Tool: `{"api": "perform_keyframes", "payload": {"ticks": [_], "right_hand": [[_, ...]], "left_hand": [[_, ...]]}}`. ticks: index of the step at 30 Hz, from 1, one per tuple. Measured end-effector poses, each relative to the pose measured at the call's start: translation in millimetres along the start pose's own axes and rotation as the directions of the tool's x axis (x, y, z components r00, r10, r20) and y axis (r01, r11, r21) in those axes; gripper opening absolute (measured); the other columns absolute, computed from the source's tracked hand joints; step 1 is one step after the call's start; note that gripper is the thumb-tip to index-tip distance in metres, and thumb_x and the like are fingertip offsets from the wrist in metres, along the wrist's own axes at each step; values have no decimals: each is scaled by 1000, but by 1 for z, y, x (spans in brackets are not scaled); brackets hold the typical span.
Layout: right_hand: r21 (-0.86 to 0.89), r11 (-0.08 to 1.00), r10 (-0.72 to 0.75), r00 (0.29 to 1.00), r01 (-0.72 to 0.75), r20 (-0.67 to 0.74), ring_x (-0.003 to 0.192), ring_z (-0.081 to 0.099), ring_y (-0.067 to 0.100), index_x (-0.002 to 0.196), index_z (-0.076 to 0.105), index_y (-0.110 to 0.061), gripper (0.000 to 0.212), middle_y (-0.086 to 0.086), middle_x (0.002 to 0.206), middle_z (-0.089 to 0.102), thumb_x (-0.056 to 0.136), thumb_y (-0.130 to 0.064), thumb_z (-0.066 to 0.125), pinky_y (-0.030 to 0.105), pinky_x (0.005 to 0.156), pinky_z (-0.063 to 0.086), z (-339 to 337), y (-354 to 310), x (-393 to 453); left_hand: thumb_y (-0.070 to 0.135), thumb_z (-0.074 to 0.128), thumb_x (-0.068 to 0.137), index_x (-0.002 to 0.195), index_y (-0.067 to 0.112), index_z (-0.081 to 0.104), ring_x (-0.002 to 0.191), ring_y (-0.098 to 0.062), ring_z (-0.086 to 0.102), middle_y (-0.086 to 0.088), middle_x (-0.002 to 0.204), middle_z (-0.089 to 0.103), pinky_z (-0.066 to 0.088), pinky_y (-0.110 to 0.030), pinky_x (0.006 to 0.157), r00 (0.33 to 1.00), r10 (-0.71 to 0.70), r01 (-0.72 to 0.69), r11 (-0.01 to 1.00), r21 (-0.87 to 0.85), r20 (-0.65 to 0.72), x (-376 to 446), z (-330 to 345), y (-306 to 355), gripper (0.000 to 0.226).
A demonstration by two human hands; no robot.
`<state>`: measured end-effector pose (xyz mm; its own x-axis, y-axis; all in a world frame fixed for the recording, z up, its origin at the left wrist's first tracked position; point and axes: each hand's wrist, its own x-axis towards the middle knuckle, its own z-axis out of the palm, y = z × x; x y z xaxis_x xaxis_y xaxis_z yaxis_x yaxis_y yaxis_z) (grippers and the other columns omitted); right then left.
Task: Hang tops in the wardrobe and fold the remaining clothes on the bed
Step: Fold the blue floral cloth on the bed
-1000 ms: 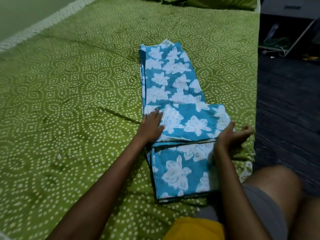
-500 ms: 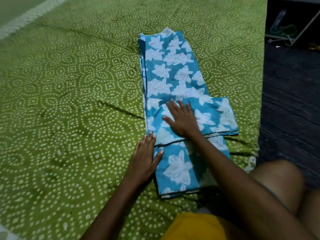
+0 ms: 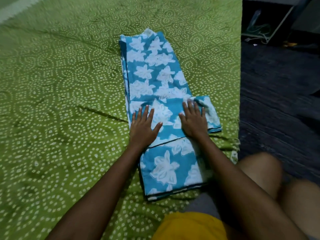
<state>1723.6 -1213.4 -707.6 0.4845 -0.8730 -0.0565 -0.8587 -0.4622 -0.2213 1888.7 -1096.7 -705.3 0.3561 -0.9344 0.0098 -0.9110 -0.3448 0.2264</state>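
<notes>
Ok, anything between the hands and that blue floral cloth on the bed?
Nothing visible. The left hand and the right hand both lie flat, palms down, directly on the folded blue floral cloth, on the green bedsheet.

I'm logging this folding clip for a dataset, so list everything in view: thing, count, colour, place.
Folded garment: one, blue with white flowers, on the bed, right of centre.
Bedspread: one, green with white dotted circles, covering the bed.
Floor: dark, right of the bed.
Clutter: cords and a leaning panel, too dim to count, top right.
Left hand: flat on the garment's folded band.
Right hand: flat on the same band, nearer the bed edge.
Knees: bare, bottom right.
</notes>
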Motion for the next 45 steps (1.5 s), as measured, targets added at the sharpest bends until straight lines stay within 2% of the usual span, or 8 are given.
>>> {"api": "perform_keyframes", "payload": {"ticks": [8,13,16,19,23,32,37,45], "right_hand": [[215,868,486,854,-448,-183,129,34,34,134,40,-1,75,20,140,40,85,-56,55,44,107,24,-30,60,-13],[535,653,622,782,-537,26,97,61,30,98,68,-8,52,11,104,66,66,-48,77,41,81,50,-42,69,-9],[769,519,540,840,-374,45,83,63,22,100,69,-4,35,10,97,69,70,-20,77,40,75,54,-58,49,-4],[697,716,220,957,-27,-188,99,59,24,109,64,-3,34,12,115,63,76,-5,70,38,84,50,-63,16,-12],[359,919,-174,985,164,-4,137,34,23,125,55,-11,43,8,145,42,83,-11,61,37,111,25,-33,-1,-29],[179,939,-310,949,295,60,143,23,17,144,37,-12,64,7,151,33,88,-42,49,28,116,-3,-32,2,-45],[392,910,-93,987,136,-128,123,51,28,111,68,-11,46,13,116,66,94,-46,42,34,108,29,-66,-17,-24],[33,957,-289,941,287,177,146,-4,12,151,6,-14,65,1,159,3,95,-45,12,30,117,-6,-18,17,-31]], "left_hand": [[84,2,68,151,27,11,146,-19,-5,0,159,1,-11,-55,113,998,-64,63,995,72,9,-1,-1,7,101],[86,5,71,151,28,8,146,-18,-7,1,159,-1,-12,-55,112,997,-72,70,994,84,15,0,-3,8,99],[86,11,75,151,28,8,146,-18,-8,1,159,-1,-11,-55,113,997,-69,67,995,70,30,0,-4,8,96],[85,5,69,151,28,9,146,-18,-7,1,159,-1,-11,-55,112,998,-66,65,996,62,24,0,-4,8,100],[83,-3,65,151,28,9,146,-18,-8,1,159,-1,-11,-55,112,998,-61,60,996,69,20,-1,-5,7,103],[83,-2,66,151,27,10,146,-18,-7,0,159,0,-12,-54,112,999,-52,52,997,59,7,-1,-4,6,102],[61,4,87,151,26,4,146,-19,-11,0,159,-7,-15,-55,111,997,-39,34,997,69,71,4,-4,3,72],[50,4,91,147,15,29,145,-31,13,-9,156,16,-9,-45,113,975,222,-222,973,62,15,-3,-4,-5,70]]}}
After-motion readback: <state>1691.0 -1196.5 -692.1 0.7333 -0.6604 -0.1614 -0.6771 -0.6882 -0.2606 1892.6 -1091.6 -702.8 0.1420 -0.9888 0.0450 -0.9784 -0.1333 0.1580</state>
